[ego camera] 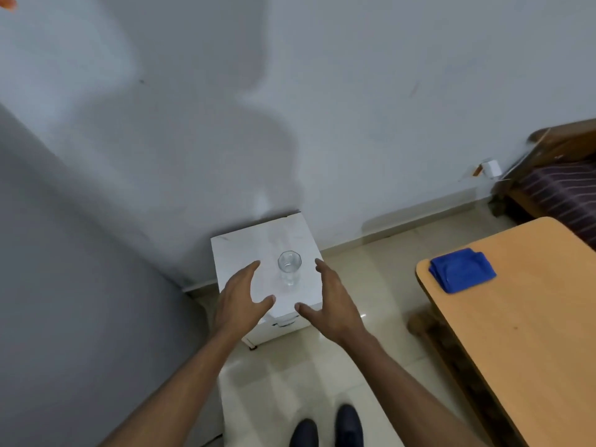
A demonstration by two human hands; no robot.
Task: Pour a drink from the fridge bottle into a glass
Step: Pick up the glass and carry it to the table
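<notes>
Both hands reach forward over a small white cabinet, palms turned toward each other and fingers spread, neither one holding or touching anything. The left hand [240, 298] hovers over the cabinet's near left part, its thumb pointing toward 3 o'clock; the right hand [332, 301] hovers over the near right corner, its thumb pointing toward 9 o'clock. Between them, slightly toward 12 o'clock from the thumbs, stands a clear glass [289, 267], upright and apparently empty, resting on the top of the white cabinet [245, 250]. The glass is near both hands but apart from each. The cabinet stands on a pale tiled floor [371, 285] with its far side close to a grey-white wall [354, 91], on which a broad shadow falls. At 9 o'clock from the hands a large flat grey surface [64, 285] fills the left side of the view; what it belongs to cannot be told. At 3 o'clock a light wooden desk [516, 333] carries a folded blue cloth [461, 269] near its far left corner. Beyond the desk, toward 2 o'clock, sits a wooden bed [561, 188] with a dark striped cover, and a small white fitting [490, 167] is fixed low on the wall beside it. At 6 o'clock, below the forearms, two dark shoes [325, 427] point toward the cabinet. No bottle is in view.
</notes>
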